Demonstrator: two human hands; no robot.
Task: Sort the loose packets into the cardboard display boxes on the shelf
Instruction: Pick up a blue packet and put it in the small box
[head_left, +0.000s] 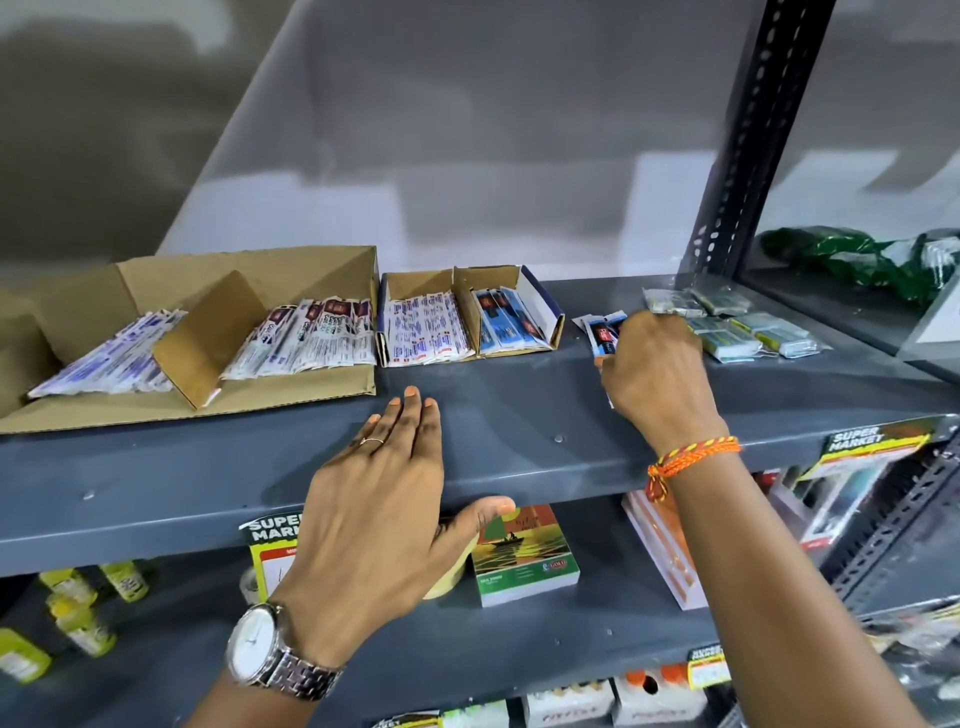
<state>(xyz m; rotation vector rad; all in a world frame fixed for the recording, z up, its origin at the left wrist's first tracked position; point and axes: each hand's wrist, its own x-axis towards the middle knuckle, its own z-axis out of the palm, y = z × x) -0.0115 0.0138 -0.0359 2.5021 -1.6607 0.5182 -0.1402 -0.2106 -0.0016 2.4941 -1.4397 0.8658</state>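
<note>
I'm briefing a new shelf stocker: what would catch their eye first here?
The right hand closes on a few loose packets on the grey shelf, right of the small display boxes. The left hand lies flat on the shelf edge. At far left sits a large cardboard box of packets.

A price tag (878, 446) clipped to the front edge of the grey shelf (208, 467) at the right reads "SUPER MARKET". A second tag (272, 551) hanging under the same edge, partly hidden by the left hand (379, 514), shows "SUPE" over "MARKE". The small book (522, 553) on the lower shelf bears a red "GOLD" badge near its bottom corner; print on the packets (423, 327) in the cardboard display boxes (467, 291) is too small to read.
</note>
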